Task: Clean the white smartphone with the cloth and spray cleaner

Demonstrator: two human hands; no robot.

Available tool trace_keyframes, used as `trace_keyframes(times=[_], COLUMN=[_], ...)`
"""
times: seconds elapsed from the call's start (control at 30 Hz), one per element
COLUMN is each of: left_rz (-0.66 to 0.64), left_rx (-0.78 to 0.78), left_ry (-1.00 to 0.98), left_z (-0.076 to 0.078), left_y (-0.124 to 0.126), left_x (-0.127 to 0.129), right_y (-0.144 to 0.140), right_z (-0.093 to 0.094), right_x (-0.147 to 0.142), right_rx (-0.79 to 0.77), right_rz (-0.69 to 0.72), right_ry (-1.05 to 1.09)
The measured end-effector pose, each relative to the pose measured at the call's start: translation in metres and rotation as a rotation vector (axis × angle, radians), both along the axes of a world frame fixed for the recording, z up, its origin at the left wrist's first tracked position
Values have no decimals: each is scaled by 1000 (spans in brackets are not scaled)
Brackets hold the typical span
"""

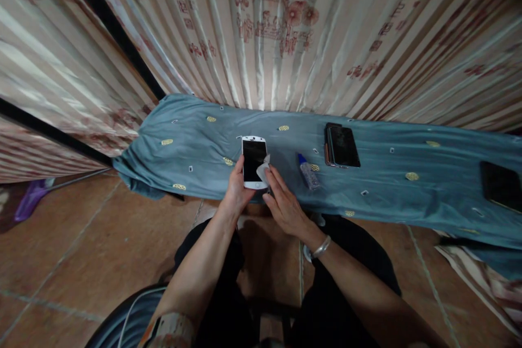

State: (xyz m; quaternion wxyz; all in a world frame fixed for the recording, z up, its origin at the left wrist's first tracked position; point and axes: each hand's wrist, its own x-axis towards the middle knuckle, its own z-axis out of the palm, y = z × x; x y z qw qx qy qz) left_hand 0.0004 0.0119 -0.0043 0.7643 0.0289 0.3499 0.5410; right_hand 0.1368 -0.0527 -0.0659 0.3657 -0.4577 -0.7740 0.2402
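On the cloth-covered desk (196, 163), the phone (253, 162) held at the near edge lies left of the small bottle (308, 171), two stacked phones (341, 145) lie farther right and back, another phone (501, 185) lies far right, and curtains (285, 27) hang behind.

Left hand (235, 187) grips white phone (254, 162); right hand (285, 204) presses wipe (263, 169) on it.

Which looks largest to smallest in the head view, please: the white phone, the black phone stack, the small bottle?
1. Black phone stack lying on the blue cloth.
2. White-framed phone with dark screen, gripped by the left hand; it appears close in size to the stack, so that order is unsure.
3. Small clear blue-capped bottle.
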Motion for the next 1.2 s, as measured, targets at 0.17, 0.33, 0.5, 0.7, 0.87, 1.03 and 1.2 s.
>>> trace_keyframes(times=[0.17,0.33,0.5,0.7,0.87,1.03,1.2], left_rz=[-8,-75,-140,-156,-160,-210,-242], left_rx=[-52,-54,-1,6,-35,-66,-75], left_ry=[33,68,64,31,21,0,16], left_z=[4,4,-6,-14,-9,-8,-12], left_y=[-4,-8,-11,-14,-16,-19,-23], left_x=[6,10,12,16,21,23,26], right_y=[8,15,24,35,40,44,47], right_z=[-1,-1,1,3,2,2,4], right_x=[3,6,10,15,18,20,22], right_rx=[-29,-16,31,65,61,88,98], right_rz=[-44,-73,-146,-204,-224,-224,-233], right_ry=[3,-19,-76,-106,-98,-109,-116])
